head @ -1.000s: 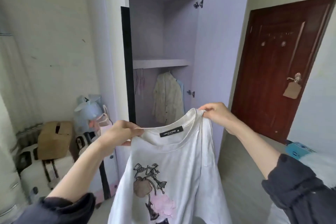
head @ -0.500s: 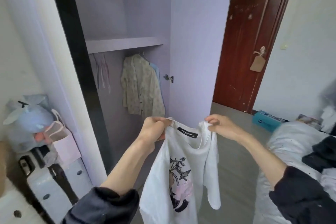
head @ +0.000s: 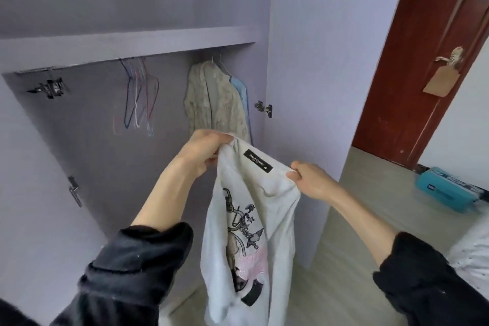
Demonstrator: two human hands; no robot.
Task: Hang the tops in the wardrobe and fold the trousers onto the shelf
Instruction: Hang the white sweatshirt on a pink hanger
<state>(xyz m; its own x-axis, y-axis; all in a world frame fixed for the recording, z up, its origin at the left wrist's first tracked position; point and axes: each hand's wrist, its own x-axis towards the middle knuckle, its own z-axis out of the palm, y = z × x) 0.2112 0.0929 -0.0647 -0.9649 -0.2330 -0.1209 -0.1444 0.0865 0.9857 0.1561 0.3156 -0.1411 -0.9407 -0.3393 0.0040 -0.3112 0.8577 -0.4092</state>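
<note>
A white printed top (head: 267, 222) hangs between my hands in front of the open lilac wardrobe (head: 299, 61). My left hand (head: 203, 151) grips its left shoulder near the collar. My right hand (head: 311, 180) pinches the right shoulder. A black label shows at the neck. Inside, under the shelf (head: 127, 46), several empty wire hangers (head: 139, 92) dangle, with a beige patterned top (head: 217, 98) and a light blue garment (head: 242, 92) hung to their right.
The wardrobe's open door stands just right of my hands. A dark red room door (head: 423, 61) with a tag on its handle is beyond it. A teal box (head: 447, 190) lies on the floor, and white bedding (head: 473, 254) shows at the right edge.
I have come closer to the wardrobe, which now fills the view. My hands have moved nearer each other, so the top hangs bunched and narrower.
</note>
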